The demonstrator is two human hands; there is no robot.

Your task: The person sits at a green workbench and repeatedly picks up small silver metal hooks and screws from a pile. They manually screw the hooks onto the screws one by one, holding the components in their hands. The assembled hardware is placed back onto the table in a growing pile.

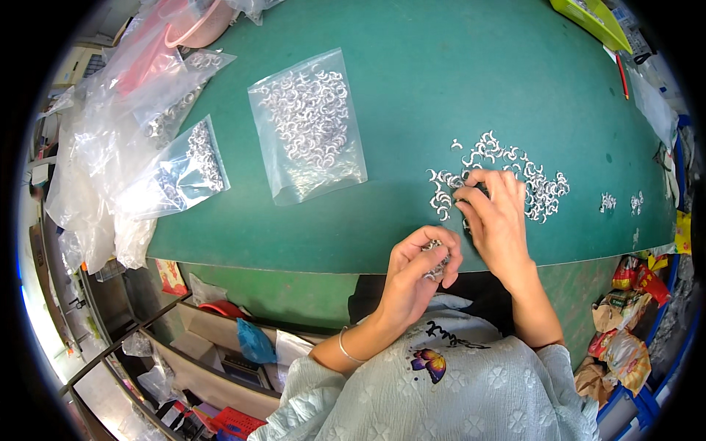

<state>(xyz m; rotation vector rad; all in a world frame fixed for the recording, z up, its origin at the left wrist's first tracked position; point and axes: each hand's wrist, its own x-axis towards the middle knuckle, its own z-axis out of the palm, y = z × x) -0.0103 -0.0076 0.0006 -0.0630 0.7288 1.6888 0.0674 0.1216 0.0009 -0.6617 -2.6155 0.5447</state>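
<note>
My left hand [419, 268] is curled round a handful of small silvery crescent-shaped metal pieces [437, 257], just in front of the table's near edge. Over the loose pile of the same pieces [543, 192], my right hand [494, 206] reaches down with thumb and fingers bent together. Its fingertips touch the pile's left part, and what lies between them is too small to make out. Left of both hands, a clear plastic bag [307, 121] full of such pieces lies flat on the green table [412, 88].
Smaller bags of pieces [198, 158] and clear plastic sheeting [95, 169] cover the table's left side. A pink basket [198, 29] stands far left, a yellow-green tray [594, 22] far right. Two little clusters of pieces [607, 202] lie at right, near a red pencil [622, 77].
</note>
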